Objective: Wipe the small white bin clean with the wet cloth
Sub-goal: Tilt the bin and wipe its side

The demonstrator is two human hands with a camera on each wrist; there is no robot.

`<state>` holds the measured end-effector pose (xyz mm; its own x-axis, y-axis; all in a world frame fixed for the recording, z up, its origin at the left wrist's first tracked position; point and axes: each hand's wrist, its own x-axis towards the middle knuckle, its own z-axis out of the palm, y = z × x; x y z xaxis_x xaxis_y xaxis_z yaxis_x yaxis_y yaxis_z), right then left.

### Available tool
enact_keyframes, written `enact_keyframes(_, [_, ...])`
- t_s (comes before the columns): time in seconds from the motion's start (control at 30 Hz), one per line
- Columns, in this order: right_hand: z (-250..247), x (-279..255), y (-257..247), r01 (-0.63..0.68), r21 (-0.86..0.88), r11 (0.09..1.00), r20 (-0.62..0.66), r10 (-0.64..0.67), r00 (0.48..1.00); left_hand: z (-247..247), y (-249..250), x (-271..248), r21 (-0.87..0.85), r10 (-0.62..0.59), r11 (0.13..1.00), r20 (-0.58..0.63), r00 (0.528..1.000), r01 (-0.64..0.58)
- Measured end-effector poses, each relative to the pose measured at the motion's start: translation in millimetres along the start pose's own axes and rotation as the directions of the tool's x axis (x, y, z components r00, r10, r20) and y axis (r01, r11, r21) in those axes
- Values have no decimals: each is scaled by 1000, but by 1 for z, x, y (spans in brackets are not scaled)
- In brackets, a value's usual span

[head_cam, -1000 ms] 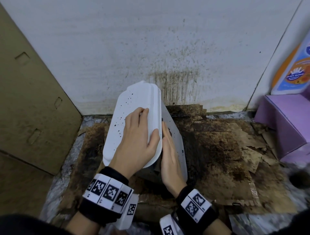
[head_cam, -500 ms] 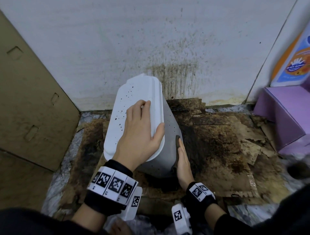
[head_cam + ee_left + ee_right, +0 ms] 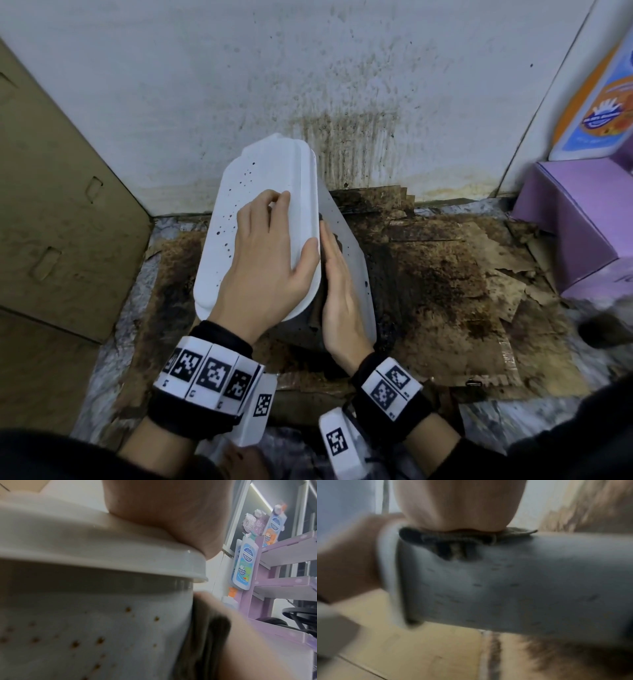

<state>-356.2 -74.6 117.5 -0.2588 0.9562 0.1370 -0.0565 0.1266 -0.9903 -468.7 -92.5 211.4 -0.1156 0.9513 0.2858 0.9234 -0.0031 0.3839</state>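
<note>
The small white bin (image 3: 267, 178) stands on the floor against the wall, its lid and side dotted with brown specks. My left hand (image 3: 267, 253) rests on the lid, thumb at the lid's right edge. My right hand (image 3: 339, 291) lies flat against the bin's right wall (image 3: 356, 260), with the dark wet cloth (image 3: 337, 240) pressed under its fingers just below the lid. The left wrist view shows the speckled bin wall (image 3: 85, 615) and the cloth (image 3: 211, 635) under the right hand. In the blurred right wrist view, the cloth (image 3: 453, 538) sits squashed between palm and bin (image 3: 505, 581).
A tall cardboard panel (image 3: 51, 205) leans close on the left. The white wall (image 3: 342, 102) behind the bin is stained brown. Soiled, torn cardboard (image 3: 445, 291) covers the floor. A purple display stand (image 3: 575, 222) with product cards stands at the right.
Half a second ago my right hand and the cloth were low on the bin's side; they have slid back up under the lid. My left hand stays on the lid.
</note>
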Motion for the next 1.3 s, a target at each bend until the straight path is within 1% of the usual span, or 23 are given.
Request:
enact_keyframes(0.07, [-8,-2,23,56,-90,994,-14,-58,998,0,0,0,-7,1,1000,0,1000,-1])
enact_keyframes(0.1, [-13,-2,36,47,-102,994,-35,-51,998,0,1,0,-11,1,1000,2,1000,-1])
enact_keyframes(0.23, [-37,-9,92,-132,-126,983,-96,121,988,0,0,1,-36,0,999,-1,1000,0])
enact_keyframes(0.33, [-55,-14,119,-285,-84,955,-122,273,954,0,1,2,-48,6,999,3,1000,-6])
enact_keyframes(0.4, [-62,-14,126,-387,-51,921,-141,377,915,1,2,3,-51,9,999,3,1000,-9])
enact_keyframes(0.47, [-64,-14,130,-447,-25,894,-152,439,886,1,4,3,-52,9,999,2,1000,-9])
enact_keyframes(0.63, [-64,-7,141,-499,73,863,-187,503,843,1,5,3,-52,8,999,6,1000,-8])
enact_keyframes(0.8, [-60,-4,142,-543,150,827,-185,563,806,2,8,3,-40,6,999,6,1000,-5])
enact_keyframes(0.87, [-57,-1,148,-534,187,825,-178,563,807,2,8,3,-34,4,999,3,1000,-4])
enact_keyframes(0.93, [-51,6,141,-502,197,842,-148,532,834,1,7,4,-31,5,999,1,1000,-5])
enact_keyframes(0.97, [-44,10,122,-480,188,857,-139,508,850,1,6,4,-31,5,999,1,1000,-5])
enact_keyframes(1.03, [-27,16,62,-435,176,883,-103,456,884,1,4,3,-31,1,1000,0,1000,-1])
enact_keyframes(1.13, [-13,22,-5,-322,188,928,2,327,945,-1,0,2,-31,-6,1000,-6,1000,5])
enact_keyframes(1.2, [-11,24,-24,-274,188,943,70,266,961,-1,-1,1,-29,-11,1000,-9,1000,11])
enact_keyframes(1.3, [-9,23,-22,-211,57,976,135,202,970,-2,-3,1,-36,-20,999,-5,1000,20])
